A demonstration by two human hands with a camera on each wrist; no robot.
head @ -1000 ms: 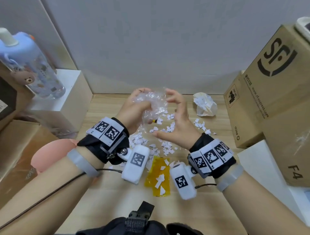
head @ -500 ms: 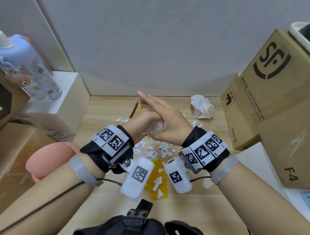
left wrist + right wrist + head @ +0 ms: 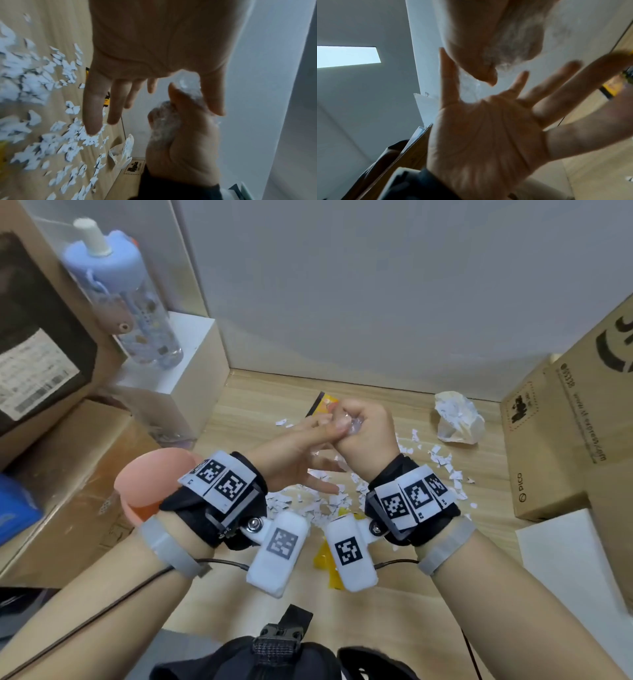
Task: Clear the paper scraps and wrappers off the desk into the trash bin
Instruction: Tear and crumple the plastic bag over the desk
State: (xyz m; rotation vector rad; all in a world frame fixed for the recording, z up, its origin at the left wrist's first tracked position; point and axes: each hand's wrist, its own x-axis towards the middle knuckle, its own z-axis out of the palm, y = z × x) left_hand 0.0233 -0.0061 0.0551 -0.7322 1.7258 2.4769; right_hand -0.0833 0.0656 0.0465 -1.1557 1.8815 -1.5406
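My right hand (image 3: 363, 429) is a fist above the wooden desk (image 3: 394, 604), gripping a crumpled clear plastic wrapper (image 3: 354, 424). My left hand (image 3: 318, 446) lies beside it with straight, spread fingers, its thumb touching the wrapper; the left wrist view shows the wrapper (image 3: 164, 121) bunched in the right fist. Several white paper scraps (image 3: 308, 505) lie under both hands. A yellow wrapper (image 3: 323, 556) lies nearer me, half hidden by the wrist cameras. Another yellow wrapper (image 3: 323, 402) lies behind the hands. A crumpled white paper ball (image 3: 457, 419) sits at the back right.
A pink round container (image 3: 150, 481) stands at the desk's left edge. Cardboard boxes (image 3: 565, 422) wall the right side, with a white box (image 3: 565, 559) in front. A white block (image 3: 185, 361) bearing a water bottle (image 3: 130, 299) and more cardboard (image 3: 68, 491) fill the left.
The wrapper, spread between both hands a second ago, is now balled inside the right fist. The left hand has let go and straightened its fingers.
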